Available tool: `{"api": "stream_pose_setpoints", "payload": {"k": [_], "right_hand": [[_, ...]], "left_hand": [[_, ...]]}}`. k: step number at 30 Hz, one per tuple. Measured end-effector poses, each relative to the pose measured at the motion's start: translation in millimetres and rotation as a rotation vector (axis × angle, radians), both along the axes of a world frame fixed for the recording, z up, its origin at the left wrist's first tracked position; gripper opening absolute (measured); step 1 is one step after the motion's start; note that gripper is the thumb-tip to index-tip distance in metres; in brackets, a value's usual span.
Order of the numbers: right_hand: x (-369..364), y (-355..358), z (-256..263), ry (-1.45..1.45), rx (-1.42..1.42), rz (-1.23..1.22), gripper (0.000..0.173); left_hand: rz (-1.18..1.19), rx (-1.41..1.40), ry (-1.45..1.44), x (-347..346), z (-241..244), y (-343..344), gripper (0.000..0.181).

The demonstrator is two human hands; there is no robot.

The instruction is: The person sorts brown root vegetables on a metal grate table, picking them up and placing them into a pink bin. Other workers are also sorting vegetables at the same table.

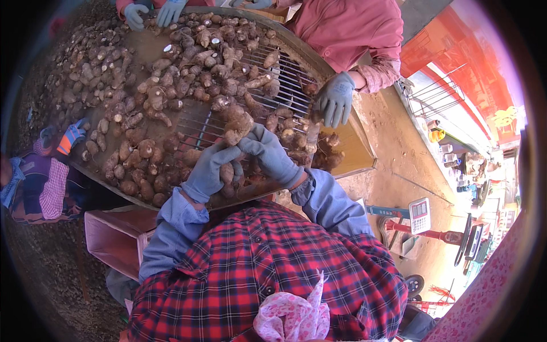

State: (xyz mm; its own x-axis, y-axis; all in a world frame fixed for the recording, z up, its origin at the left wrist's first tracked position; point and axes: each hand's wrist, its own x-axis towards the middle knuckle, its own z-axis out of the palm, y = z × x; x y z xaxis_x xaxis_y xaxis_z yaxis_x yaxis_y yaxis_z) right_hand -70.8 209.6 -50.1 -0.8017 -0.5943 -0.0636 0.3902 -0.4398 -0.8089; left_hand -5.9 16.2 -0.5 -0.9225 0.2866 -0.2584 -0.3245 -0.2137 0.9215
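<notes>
My left hand [209, 173], in a grey-blue work glove, and my right hand [271, 156], gloved alike, meet at the near side of a sorting table with a raised metal rim [96, 181]. Between their fingertips is a knobbly brown taro-like corm [237, 126]. Smaller corms [227, 175] show beside and below the left palm; whether that hand holds them I cannot tell. A large heap of brown, rooty corms [166, 81] covers much of the table, partly over a metal bar grate [290, 81].
A co-worker's gloved hand [337, 98] rests by the right rim, above a yellowish box [354, 145]. Other gloved hands [171, 12] work at the far side, another [72, 136] at left. A pink-lined crate [115, 239] stands below left. A scale display [420, 216] stands right.
</notes>
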Motion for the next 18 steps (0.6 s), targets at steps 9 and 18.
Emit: {"api": "stream_pose_setpoints", "payload": {"k": [9,18], "right_hand": [[8.8,20.3,43.9,0.527,0.198,-0.18,0.119],[22.9,-4.0,61.5,0.214,0.138,-0.356,0.074]], "left_hand": [[0.176,0.031,0.088,5.9,21.9,24.3,0.054],[0.301,-0.762,0.578,7.6,7.0,45.0,0.039]]}}
